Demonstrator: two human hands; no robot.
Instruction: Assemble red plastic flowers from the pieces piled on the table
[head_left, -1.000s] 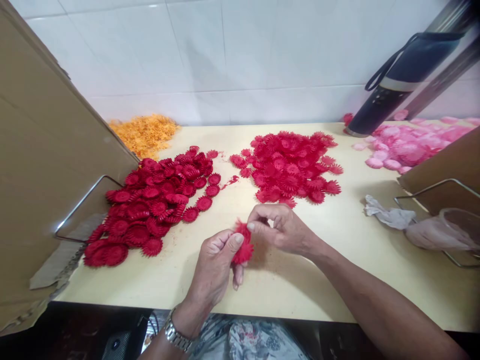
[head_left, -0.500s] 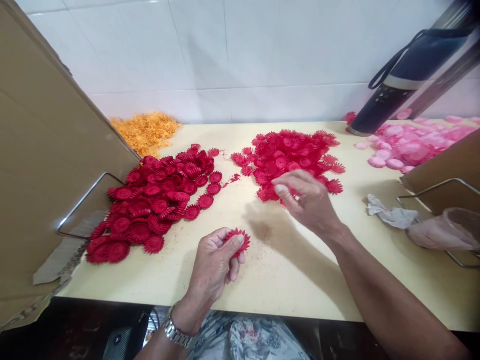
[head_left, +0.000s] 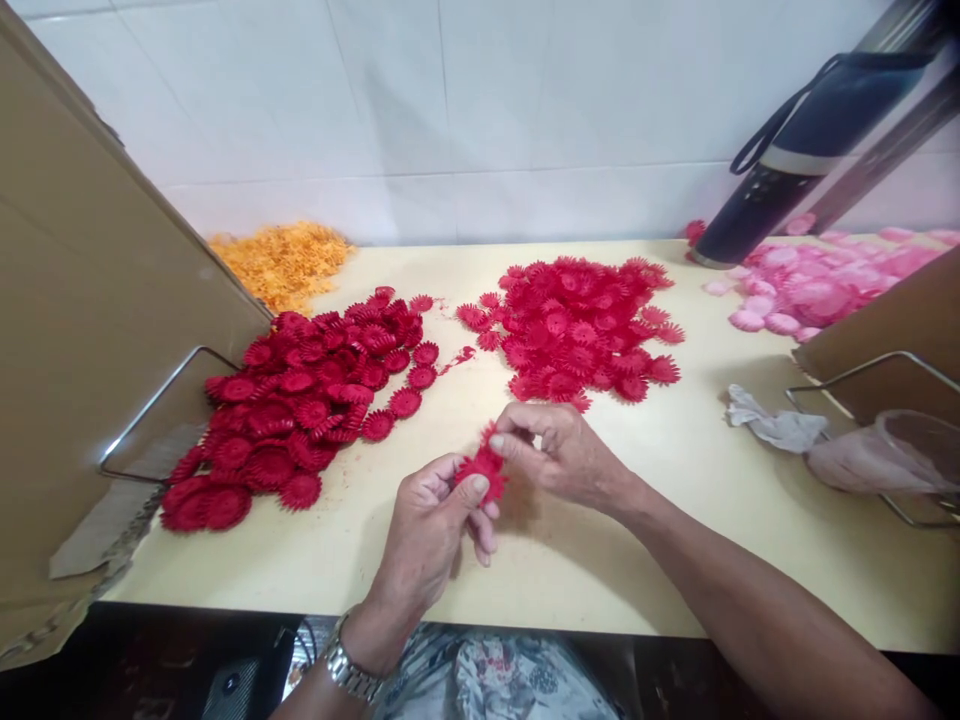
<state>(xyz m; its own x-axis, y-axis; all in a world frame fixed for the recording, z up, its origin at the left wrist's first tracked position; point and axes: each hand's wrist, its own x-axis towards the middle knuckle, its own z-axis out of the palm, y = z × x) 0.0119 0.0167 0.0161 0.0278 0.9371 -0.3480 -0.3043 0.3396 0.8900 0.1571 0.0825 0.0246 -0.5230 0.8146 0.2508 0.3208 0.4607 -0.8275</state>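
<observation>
Between thumb and fingers, my left hand [head_left: 439, 515] pinches a red artificial flower piece [head_left: 481, 478] with pointed petals, held above the table. My right hand [head_left: 559, 455] has its thumb and forefinger closed on a second red flower piece [head_left: 490, 438], which touches or overlaps the first at its upper edge. Behind my right hand spreads a pile of flat red flower pieces [head_left: 577, 325]. To the left of my hands lies a heap of darker red, cupped flower pieces [head_left: 300, 390].
Orange flower pieces [head_left: 281, 265] lie at the back left, pink petals [head_left: 832, 275] at the back right. A dark blue bottle [head_left: 802, 150] leans there. Cardboard panels [head_left: 97, 300] flank the table [head_left: 615, 590]. A plastic cup [head_left: 877, 455] and crumpled tissue [head_left: 776, 420] are on the right.
My right hand has moved from the flat red pile down and left to my left hand, with a red flower piece in its fingers. My left hand still holds its piece.
</observation>
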